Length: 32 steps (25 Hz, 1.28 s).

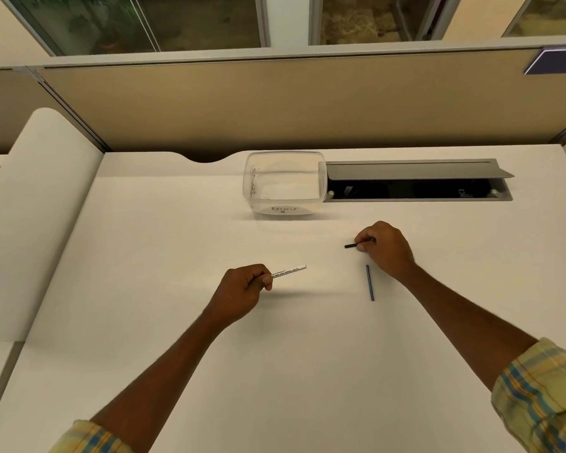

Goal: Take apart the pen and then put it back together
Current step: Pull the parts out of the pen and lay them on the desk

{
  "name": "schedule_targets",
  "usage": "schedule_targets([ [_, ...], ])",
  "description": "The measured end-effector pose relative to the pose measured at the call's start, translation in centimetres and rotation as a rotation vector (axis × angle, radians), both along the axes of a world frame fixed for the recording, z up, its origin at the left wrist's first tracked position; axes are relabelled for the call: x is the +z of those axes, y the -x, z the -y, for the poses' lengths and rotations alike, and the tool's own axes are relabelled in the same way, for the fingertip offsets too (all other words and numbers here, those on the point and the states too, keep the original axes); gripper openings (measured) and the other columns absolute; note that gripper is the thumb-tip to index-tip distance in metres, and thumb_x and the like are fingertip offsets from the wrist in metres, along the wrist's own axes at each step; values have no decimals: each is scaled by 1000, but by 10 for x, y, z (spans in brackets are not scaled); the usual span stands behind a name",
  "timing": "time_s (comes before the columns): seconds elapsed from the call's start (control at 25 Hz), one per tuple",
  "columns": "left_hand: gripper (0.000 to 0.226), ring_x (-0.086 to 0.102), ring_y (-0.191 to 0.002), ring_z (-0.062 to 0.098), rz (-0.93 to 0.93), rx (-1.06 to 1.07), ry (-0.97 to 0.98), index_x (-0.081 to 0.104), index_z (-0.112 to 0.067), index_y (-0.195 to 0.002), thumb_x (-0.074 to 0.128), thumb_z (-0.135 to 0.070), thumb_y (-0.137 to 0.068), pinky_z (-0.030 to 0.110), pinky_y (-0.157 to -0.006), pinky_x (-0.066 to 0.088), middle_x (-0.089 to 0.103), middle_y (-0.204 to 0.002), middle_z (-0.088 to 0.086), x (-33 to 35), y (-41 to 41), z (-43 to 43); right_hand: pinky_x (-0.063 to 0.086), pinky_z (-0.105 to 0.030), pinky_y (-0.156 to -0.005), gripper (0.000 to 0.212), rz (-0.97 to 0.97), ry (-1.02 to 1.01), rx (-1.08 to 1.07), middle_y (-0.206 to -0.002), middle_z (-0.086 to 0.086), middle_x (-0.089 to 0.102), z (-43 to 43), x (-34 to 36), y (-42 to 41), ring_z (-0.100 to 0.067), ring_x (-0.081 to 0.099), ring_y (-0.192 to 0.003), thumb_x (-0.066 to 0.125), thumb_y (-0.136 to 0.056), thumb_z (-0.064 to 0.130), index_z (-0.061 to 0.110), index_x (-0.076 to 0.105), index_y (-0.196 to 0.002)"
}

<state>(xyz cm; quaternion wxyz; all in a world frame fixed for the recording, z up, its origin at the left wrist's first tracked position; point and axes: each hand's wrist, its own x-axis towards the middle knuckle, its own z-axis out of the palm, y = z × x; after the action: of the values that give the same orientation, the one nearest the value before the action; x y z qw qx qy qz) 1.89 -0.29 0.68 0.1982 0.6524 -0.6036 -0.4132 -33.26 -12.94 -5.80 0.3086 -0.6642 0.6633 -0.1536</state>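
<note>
Single head-worn wide-angle view, looking forward and down, desk (275, 354) close below, partition beyond

Open desk (177, 338) near and left; far off, clear tub (283, 186) and open cable hatch (419, 188) blocking the way.

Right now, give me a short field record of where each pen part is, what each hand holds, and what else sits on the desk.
left hand: grip closed on the white printed pen barrel, which points right
right hand: grip closed on a small thin black pen piece, held low at the desk
blue thin ink tube: loose on the white desk, just below the right hand, not touched
pen state: apart, three pieces visible
clear plastic container: at the back of the desk, handwritten label on its front
grey open cable hatch: right of the container
</note>
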Motion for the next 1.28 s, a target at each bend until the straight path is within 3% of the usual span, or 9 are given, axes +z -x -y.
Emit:
schedule_targets([
  [0.64,32,41,-60,8,-10,27,-2,68,-25,-77,58,-17,-106,24,-57,33,53,-63,-9,8,-6,-9,57,-39,-88,25,-20,-42,-10,-100,-1,69,-7,11,0,-24,68,-97,87,-82,9,18,80,-104],
  [0.92,31,46,-65,12,-38,55,24,68,-25,-77,58,-18,-106,30,-62,37,62,-75,11,22,-7,-26,55,-39,-84,20,92,98,-60,-103,-1,69,-37,33,-23,-20,66,-93,84,-84,7,19,79,-100],
  [1.12,32,50,-69,11,-72,67,49,70,-28,-77,58,-18,-106,31,-67,40,65,-76,8,31,-10,-43,56,-38,-86,20,194,61,-26,-101,2,71,-87,40,-58,-18,68,-89,86,-82,9,24,80,-94],
  [1.28,29,49,-66,10,-132,73,67,76,-29,-88,57,-22,-108,29,-66,40,61,-70,-8,37,-12,-59,54,-37,-93,18,214,1,-22,-99,7,70,-120,37,-70,-12,68,-87,86,-82,13,28,79,-89],
])
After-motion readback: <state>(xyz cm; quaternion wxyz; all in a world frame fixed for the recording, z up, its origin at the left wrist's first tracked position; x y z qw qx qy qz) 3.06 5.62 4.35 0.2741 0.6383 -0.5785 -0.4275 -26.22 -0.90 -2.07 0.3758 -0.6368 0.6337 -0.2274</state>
